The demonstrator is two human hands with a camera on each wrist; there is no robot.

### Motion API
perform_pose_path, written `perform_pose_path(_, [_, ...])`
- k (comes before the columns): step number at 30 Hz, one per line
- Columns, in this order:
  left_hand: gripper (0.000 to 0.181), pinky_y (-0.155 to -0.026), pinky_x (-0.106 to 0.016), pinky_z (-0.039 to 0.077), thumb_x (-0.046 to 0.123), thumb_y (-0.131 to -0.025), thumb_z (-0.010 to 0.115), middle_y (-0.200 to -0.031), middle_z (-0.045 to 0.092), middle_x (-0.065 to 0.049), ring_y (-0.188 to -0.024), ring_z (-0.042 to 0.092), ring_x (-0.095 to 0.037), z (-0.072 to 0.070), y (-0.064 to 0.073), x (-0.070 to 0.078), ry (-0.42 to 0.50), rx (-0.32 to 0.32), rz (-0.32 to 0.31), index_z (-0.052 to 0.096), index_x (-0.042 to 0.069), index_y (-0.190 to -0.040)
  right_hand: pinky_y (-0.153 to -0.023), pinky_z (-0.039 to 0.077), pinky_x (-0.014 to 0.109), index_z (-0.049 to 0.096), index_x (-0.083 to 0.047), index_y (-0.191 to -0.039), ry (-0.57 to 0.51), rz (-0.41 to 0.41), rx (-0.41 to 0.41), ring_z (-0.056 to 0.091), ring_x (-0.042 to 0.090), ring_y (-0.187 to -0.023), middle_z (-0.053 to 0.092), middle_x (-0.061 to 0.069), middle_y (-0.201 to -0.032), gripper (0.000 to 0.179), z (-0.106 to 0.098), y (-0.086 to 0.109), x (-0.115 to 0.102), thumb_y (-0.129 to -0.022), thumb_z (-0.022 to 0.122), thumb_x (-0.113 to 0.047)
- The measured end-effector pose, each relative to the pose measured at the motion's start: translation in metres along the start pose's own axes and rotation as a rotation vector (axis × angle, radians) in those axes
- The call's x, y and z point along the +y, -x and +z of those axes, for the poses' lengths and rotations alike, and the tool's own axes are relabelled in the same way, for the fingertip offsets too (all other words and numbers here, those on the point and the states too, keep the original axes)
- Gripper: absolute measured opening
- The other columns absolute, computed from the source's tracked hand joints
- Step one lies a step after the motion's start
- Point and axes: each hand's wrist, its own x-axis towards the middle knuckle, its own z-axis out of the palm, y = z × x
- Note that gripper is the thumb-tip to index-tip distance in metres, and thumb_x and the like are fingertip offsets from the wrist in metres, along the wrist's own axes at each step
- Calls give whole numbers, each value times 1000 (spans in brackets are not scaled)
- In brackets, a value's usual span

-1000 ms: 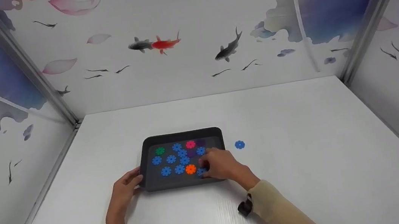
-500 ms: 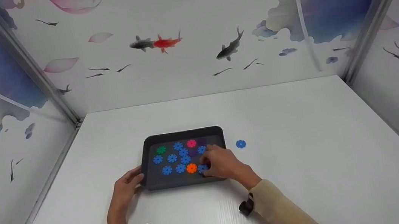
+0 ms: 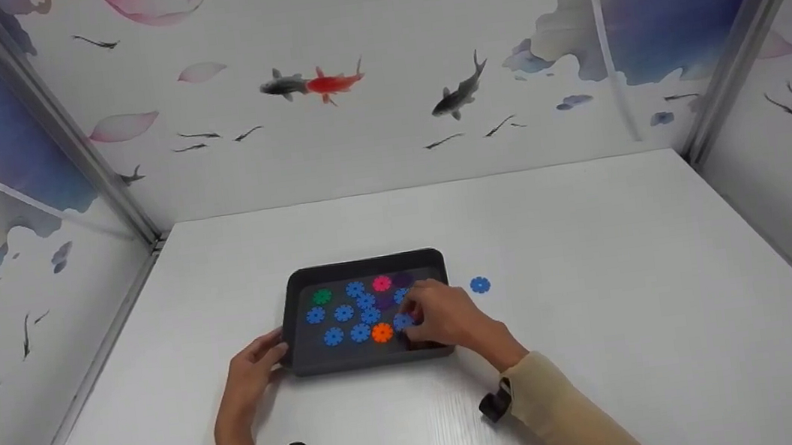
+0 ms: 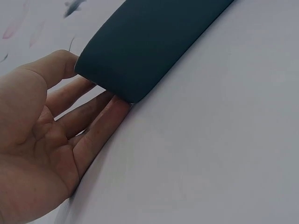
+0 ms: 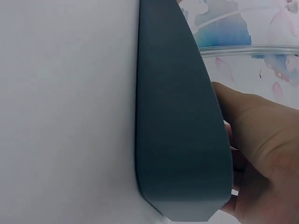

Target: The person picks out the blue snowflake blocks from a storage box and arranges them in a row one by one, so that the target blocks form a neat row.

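Observation:
A dark grey tray [image 3: 353,361] lies on the white table, holding several flat, notched plastic snowflake discs. Most are blue, among them a blue disc [image 3: 344,313] left of the middle; there are also a green disc [image 3: 321,297], a pink disc [image 3: 381,283], an orange disc [image 3: 382,332] and dark purple ones. My left hand [image 3: 252,372] holds the tray's left side, its thumb at the rim in the left wrist view. Over the tray's right part, my right hand [image 3: 445,313] pinches a blue snowflake disc [image 3: 403,321] between thumb and fingers. In the right wrist view the tray's wall hides these fingertips.
A single blue disc [image 3: 480,285] lies on the table [image 3: 600,288] just right of the tray. White panels printed with fish and petals, such as the back wall [image 3: 387,148], enclose the table on the left, right and far sides.
My right hand has drawn the pinched blue disc from near the tray's front edge a little up and away, beside the orange one. My left hand stays at the tray. The head view shifted slightly.

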Motion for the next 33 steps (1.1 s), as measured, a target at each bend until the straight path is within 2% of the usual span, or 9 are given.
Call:
perform_pose_path(7, [45, -104, -39, 53, 22, -103, 55, -151, 51, -17, -134, 54, -31, 0, 0, 1, 10, 6, 19, 51, 10, -146, -84, 59, 37, 73, -10, -105, -85, 56, 33, 63, 19, -93, 66, 4, -103, 28, -17, 2, 5, -81, 82, -22])
perform_pose_path(14, [46, -109, -43, 49, 24, -103, 54, -152, 49, -17, -136, 52, -31, 0, 1, 2, 22, -1, 11, 50, 10, -147, -84, 56, 41, 73, -12, -105, -127, 98, 111, 63, 23, -97, 66, 2, -103, 28, -37, 6, 17, -81, 82, -23])
perform_pose_path(19, [46, -111, -44, 47, 24, -104, 54, -154, 48, -16, -137, 51, -32, 0, 3, 4, 8, -2, -1, 50, 11, -148, -78, 53, 38, 72, -12, -107, -168, 136, 149, 62, 29, -99, 68, 6, -106, 28, -49, 9, 31, -83, 81, -23])
perform_pose_path(27, [46, -112, -45, 47, 24, -103, 55, -153, 49, -16, -136, 52, -31, 0, 0, 2, 11, 2, -10, 50, 11, -147, -76, 50, 33, 71, -12, -109, -190, 210, 169, 58, 24, -96, 67, 9, -109, 29, -61, 15, 56, -83, 81, -22])
perform_pose_path(33, [46, -110, -42, 48, 24, -103, 55, -152, 49, -16, -135, 53, -30, 0, 0, 1, 10, -2, 4, 51, 11, -147, -77, 49, 33, 70, -9, -111, -233, 273, 175, 58, 26, -100, 67, 10, -112, 32, -69, 20, 75, -84, 78, -25])
